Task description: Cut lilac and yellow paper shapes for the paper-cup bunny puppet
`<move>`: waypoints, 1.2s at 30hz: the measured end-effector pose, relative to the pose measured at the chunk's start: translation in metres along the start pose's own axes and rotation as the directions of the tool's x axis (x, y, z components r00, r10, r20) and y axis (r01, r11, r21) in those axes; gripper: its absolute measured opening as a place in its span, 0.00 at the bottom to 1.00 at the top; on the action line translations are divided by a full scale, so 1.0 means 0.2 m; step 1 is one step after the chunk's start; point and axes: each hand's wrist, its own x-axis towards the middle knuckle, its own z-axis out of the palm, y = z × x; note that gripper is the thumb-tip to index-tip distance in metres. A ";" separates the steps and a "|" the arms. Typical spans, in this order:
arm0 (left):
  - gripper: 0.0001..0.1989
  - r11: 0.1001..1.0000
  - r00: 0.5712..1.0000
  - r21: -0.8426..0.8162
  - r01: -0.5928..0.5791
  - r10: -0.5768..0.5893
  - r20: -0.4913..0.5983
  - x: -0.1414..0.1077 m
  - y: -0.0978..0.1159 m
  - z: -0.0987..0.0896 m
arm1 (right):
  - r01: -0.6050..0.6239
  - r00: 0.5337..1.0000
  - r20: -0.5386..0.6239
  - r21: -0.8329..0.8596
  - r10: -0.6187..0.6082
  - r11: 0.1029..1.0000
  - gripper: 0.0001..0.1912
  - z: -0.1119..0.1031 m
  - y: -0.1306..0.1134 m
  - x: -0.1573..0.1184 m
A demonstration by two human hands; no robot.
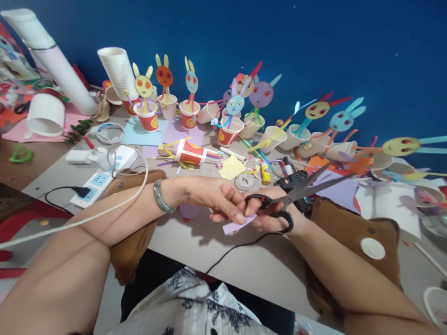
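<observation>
Over the near part of the table, my left hand (221,199) pinches a small strip of lilac paper (239,225) between thumb and fingers. Close beside it, my right hand (271,205) has its fingers through the black handles of a pair of scissors (306,187). The scissor blades are spread apart and point away to the right, clear of the paper. The fingertips of both hands meet near the strip's right end; whether the right hand also grips the paper, I cannot tell.
Paper cups with paper rabbit figures (192,82) line the blue wall. A toppled red cup (190,153) lies ahead of my hands. At left are a power strip (98,185), a white cable and stacked cups (116,73). A glue bottle (265,173) and tape roll (244,181) sit nearby.
</observation>
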 end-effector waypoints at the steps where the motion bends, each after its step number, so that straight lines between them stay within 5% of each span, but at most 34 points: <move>1: 0.16 1.000 1.000 -0.002 0.001 -0.001 0.003 0.00 0.00 0.00 | -0.015 1.000 0.012 0.005 0.015 1.000 0.17 0.00 0.00 0.00; 8: 0.13 0.999 0.999 0.040 0.022 -0.021 -0.031 0.00 0.01 -0.01 | -0.011 0.996 0.094 0.048 0.007 0.999 0.15 0.02 -0.08 0.02; 12: 0.07 0.990 0.988 0.142 0.011 0.011 -0.153 0.00 0.00 -0.05 | -0.039 0.998 -0.055 -0.077 0.035 0.996 0.16 0.01 -0.07 0.04; 18: 0.11 0.886 0.840 0.461 -0.045 0.284 -0.463 0.01 0.02 -0.05 | -0.103 0.962 -0.261 -0.092 0.076 0.990 0.15 0.02 -0.01 0.07; 26: 0.07 0.741 0.787 0.672 0.017 0.405 -0.466 0.01 -0.01 -0.06 | -0.104 0.942 -0.324 -0.025 0.091 0.994 0.14 0.02 0.00 0.09; 36: 0.05 0.712 0.759 0.700 0.047 0.430 -0.489 0.03 -0.01 -0.07 | -0.104 0.924 -0.375 -0.062 0.073 0.993 0.14 0.02 0.02 0.09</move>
